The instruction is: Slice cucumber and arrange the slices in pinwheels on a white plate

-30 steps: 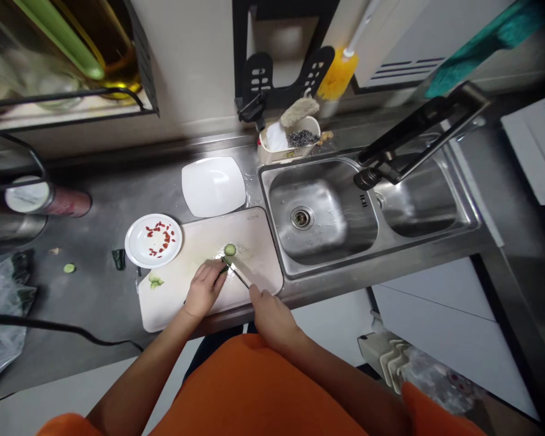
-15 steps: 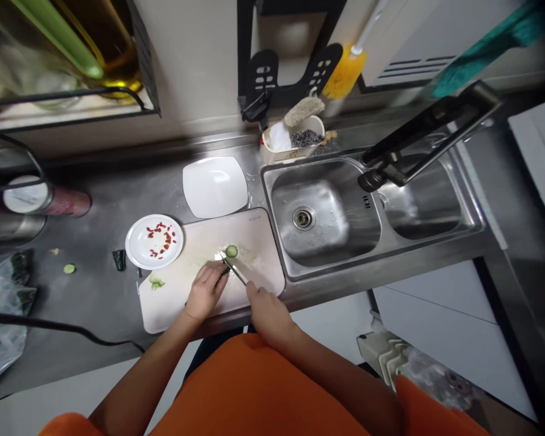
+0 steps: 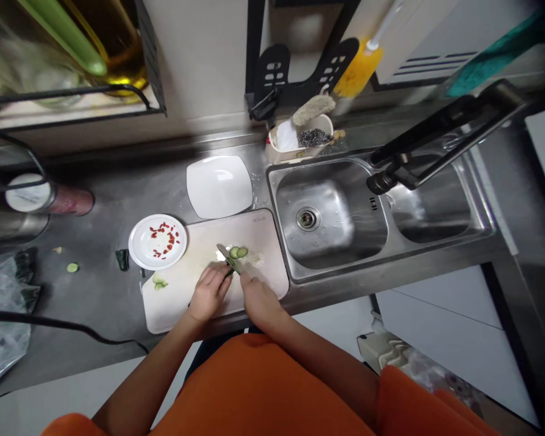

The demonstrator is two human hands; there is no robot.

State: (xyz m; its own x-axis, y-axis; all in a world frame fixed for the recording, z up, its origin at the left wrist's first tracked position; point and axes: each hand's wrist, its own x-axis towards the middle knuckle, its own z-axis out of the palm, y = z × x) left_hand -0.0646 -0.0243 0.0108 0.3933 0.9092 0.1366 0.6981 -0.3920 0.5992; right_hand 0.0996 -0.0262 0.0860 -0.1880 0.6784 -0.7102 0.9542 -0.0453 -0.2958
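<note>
Green cucumber (image 3: 230, 272) lies mid-board, gripped under the left hand's (image 3: 209, 292) bent fingers. Closed around the knife (image 3: 225, 252), the right hand (image 3: 260, 303) works nearby; right of the slices (image 3: 239, 252), cutting board (image 3: 266, 260) stretches to its edge beside the sink (image 3: 276, 200).

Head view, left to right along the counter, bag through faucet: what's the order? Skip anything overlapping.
Clear plastic bag → lone cucumber slice → dark green vegetable piece → round white plate → left hand → right hand → sink drain → black faucet
</note>
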